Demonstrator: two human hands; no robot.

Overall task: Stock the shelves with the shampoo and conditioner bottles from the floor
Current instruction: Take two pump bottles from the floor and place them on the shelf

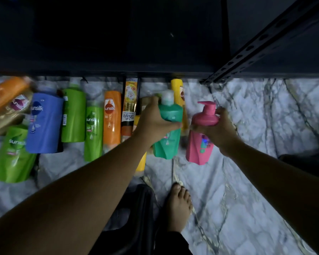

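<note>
The person's left hand (153, 122) is wrapped around the shoulder of a teal bottle (168, 144) with a white cap. The right hand (221, 129) grips a pink pump bottle (197, 150) just beside it. Both are held over the marble floor (247, 181), in front of the dark shelf (118, 43). To the left more bottles lie on the floor, among them a blue bottle (44, 124) and an orange bottle (111, 116). A bare foot (179, 205) stands below.

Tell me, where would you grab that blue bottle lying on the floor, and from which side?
Probably the blue bottle across its flat body near the lower end, coming down from above on the person's side. It lies label up with other bottles crowding both long edges, while that end faces bare floor.
</note>
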